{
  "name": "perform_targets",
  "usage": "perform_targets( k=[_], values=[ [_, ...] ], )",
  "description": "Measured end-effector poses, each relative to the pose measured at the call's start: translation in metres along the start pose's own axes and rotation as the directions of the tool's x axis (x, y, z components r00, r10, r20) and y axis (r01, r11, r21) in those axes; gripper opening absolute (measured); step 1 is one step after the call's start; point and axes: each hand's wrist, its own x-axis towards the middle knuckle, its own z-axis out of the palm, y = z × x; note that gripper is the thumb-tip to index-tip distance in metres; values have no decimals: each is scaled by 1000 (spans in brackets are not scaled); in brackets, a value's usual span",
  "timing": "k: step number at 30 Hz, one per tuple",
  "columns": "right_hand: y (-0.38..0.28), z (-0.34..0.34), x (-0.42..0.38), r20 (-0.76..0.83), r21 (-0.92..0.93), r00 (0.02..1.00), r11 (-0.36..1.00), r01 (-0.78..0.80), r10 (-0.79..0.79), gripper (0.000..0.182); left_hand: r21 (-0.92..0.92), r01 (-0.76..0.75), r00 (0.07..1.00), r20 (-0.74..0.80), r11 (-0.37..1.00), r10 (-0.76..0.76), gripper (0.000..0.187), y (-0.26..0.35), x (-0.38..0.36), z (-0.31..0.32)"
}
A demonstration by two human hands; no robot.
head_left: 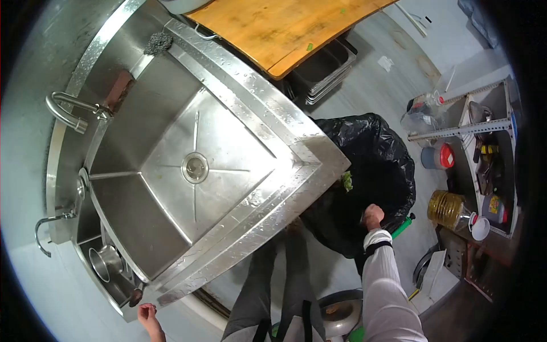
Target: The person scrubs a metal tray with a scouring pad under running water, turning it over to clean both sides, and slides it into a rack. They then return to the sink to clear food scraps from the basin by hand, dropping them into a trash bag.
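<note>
My right hand (373, 215) is closed in a fist over the near right rim of a bin lined with a black garbage bag (393, 137). What it holds, if anything, is hidden. A scrap of green leaf (346, 181) shows at the bag's left side, by the sink corner. My left hand (149, 320) hovers at the lower left with its fingers curled in and nothing visible in them. It is closest to the dark rounded end of a utensil (135, 297) at the end of the small basin.
A steel sink (228, 137) with a drain fills the left, its faucet (71, 111) curving over the back. A metal pot (106, 262) sits in the side basin. A wooden board (279, 28) lies beyond. On the right are an oil jug (445, 209) and a shelf (464, 130).
</note>
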Motion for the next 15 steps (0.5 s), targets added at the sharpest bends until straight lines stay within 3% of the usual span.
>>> perform_targets(
  k=[1, 3, 5, 6, 7, 8, 9, 10, 11, 13, 15],
  values=[
    [-1, -1, -2, 26, 19, 999, 1000, 19, -20, 28, 1, -11, 1000, 13, 1000, 11, 8, 2, 2, -2],
    [-3, -5, -1, -132, 130, 990, 990, 62, -44, 30, -18, 28, 1000, 4, 999, -28, 8, 1, -2, -8],
    [17, 32, 60, -264, 358, 963, 920, 156, -60, 26, -26, 53, 997, 58, 998, -51, 8, 18, 5, -4],
    [22, 41, 74, 2, 802, 999, 596, -25, 39, 24, 14, 66, 997, 43, 998, -66, 3, 30, -4, 0],
    [23, 40, 80, 254, 963, 967, 93, -251, -20, 23, 49, 82, 996, 17, 995, -83, 4, 37, -10, 4],
    [23, 24, 68, 253, 964, 968, 89, -252, 0, 23, 107, 44, 997, 59, 993, -50, 3, 37, -11, 3],
    [21, -3, 47, 386, 891, 913, -207, -405, -130, 20, 105, 41, 996, 69, 994, -49, 3, 34, -9, 2],
    [17, -29, 24, 458, 704, 837, -453, -547, -299, 20, 98, 36, 994, 97, 995, -45, 5, 30, -7, 0],
    [14, -45, 9, 459, 704, 838, -454, -546, -297, 20, 91, 31, 991, 125, 995, -43, 7, 24, -6, -5],
    [17, -66, -13, 373, 368, 712, -609, -703, -595, 16, 18, 56, 993, 102, 998, -57, 5, 1, 4, -12],
    [19, -76, -30, 207, 205, 693, -662, -721, -690, 18, -132, 97, 995, 43, 987, -92, 9, -25, 20, -15]
  ],
)
